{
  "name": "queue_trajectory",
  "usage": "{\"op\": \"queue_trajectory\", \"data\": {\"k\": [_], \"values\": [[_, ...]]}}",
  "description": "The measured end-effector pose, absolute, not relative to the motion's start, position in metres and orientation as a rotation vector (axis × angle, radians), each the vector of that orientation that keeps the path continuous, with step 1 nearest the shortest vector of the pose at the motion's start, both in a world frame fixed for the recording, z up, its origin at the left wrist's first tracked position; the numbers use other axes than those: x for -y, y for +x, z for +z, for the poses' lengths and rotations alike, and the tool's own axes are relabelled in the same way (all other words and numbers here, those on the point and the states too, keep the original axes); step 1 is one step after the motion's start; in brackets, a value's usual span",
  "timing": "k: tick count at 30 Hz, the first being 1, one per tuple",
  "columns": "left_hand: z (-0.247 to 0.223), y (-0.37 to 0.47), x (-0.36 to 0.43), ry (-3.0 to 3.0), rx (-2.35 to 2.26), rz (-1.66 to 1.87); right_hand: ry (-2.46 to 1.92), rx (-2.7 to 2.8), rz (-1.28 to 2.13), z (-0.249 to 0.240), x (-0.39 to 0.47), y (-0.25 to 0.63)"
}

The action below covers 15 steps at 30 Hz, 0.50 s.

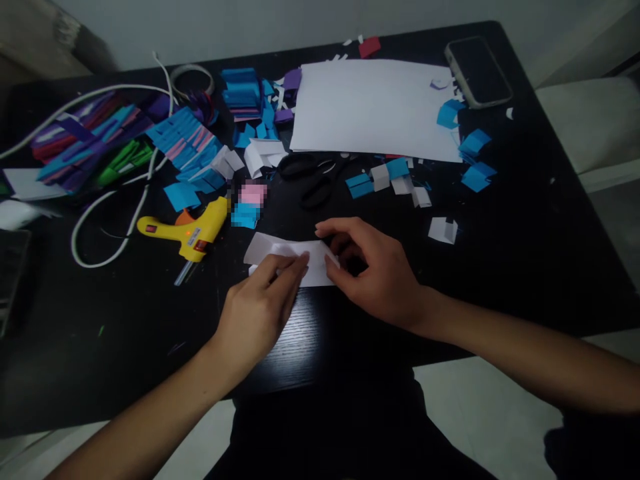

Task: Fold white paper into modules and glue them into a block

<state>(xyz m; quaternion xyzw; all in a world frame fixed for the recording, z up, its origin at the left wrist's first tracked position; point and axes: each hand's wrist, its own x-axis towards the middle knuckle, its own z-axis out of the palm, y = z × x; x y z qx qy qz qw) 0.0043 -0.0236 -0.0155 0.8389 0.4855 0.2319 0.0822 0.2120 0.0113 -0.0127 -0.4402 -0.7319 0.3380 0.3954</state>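
Note:
A folded strip of white paper (317,272) lies near the front of the black table. My left hand (263,303) is closed over its left part, fingertips together on the paper. At the strip's right end, my right hand (377,270) curves with its thumb and forefinger apart. The right thumb touches the paper's edge, and the forefinger is just above its top edge. Beyond the hands lie black-handled scissors (317,190). A yellow glue gun (193,232) with a small orange light rests to the left.
Large white sheets (375,107) lie at the back, with a phone (479,71) to their right. Folded blue and white paper pieces (380,179) are scattered around. Colourful paper bundles (90,140), a white cable (80,247) and a tape roll (193,80) occupy the left.

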Motion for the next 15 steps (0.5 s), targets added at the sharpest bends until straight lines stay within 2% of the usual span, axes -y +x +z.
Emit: {"op": "queue_trajectory", "data": {"k": [15], "values": [[-0.0179, -0.001, 0.0215, 2.563, -1.389, 0.625, -1.174, 1.967, 0.803, -0.0208, -0.0064, 0.2121]]}}
